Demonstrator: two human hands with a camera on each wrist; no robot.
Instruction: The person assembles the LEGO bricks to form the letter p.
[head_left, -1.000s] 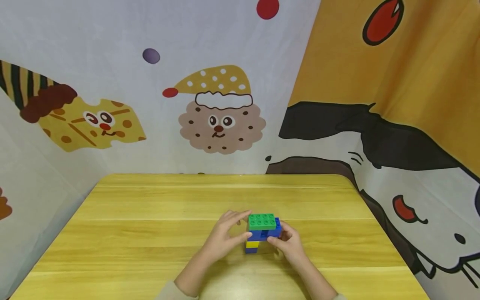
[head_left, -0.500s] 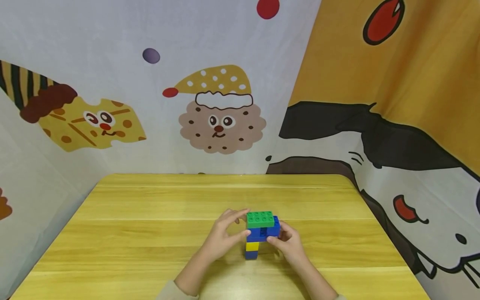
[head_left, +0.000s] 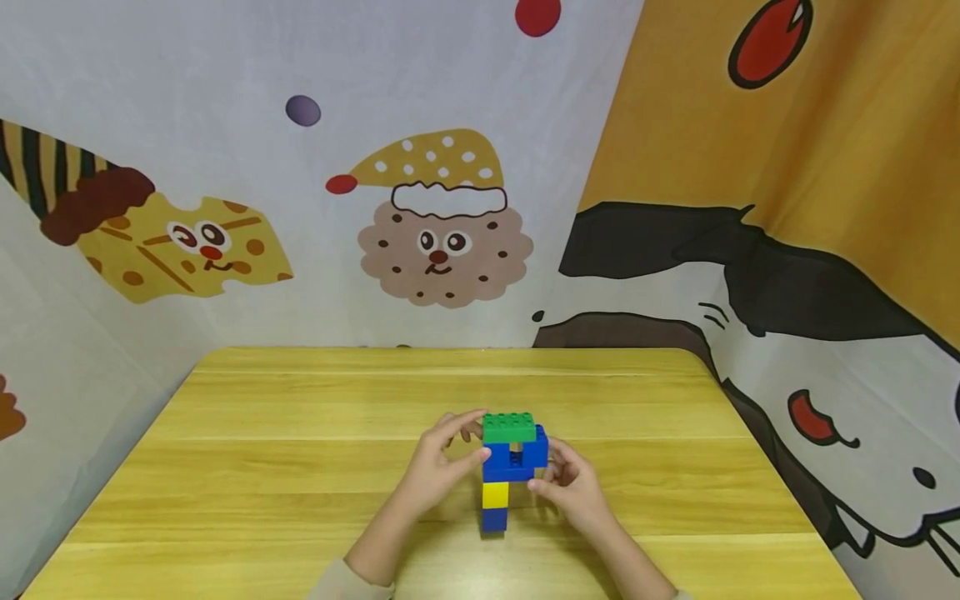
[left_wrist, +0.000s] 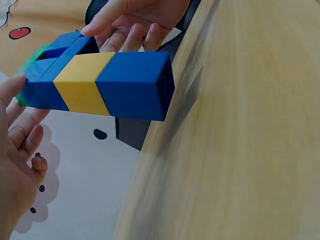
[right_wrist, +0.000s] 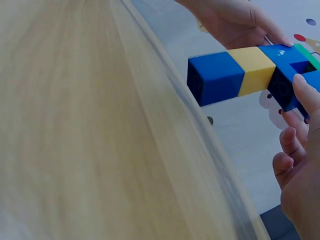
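Note:
Both hands hold a toy building-brick model, with its underside showing in the wrist views, raised off the table. A blue brick point(head_left: 493, 520) forms its foot, and a yellow brick point(head_left: 495, 495) sits above that. Wider blue bricks point(head_left: 536, 448) with a gap between them come higher up, overhanging to the right. On top lies a green studded brick point(head_left: 510, 428). My left hand point(head_left: 437, 465) pinches the model's upper left side, thumb in front. At the overhang's right end, my right hand point(head_left: 573, 492) grips with thumb and fingers; some fingertips are hidden behind the bricks.
The model is over the front half of a wooden table point(head_left: 300, 417). Beyond its far edge hangs a white and orange cloth point(head_left: 420, 75) printed with cartoon figures. Beige sleeves point(head_left: 351, 582) show at the bottom.
The model has shifted slightly left and tilted, so more of its front, the gap and the yellow and lower blue bricks shows. Both hands keep their hold.

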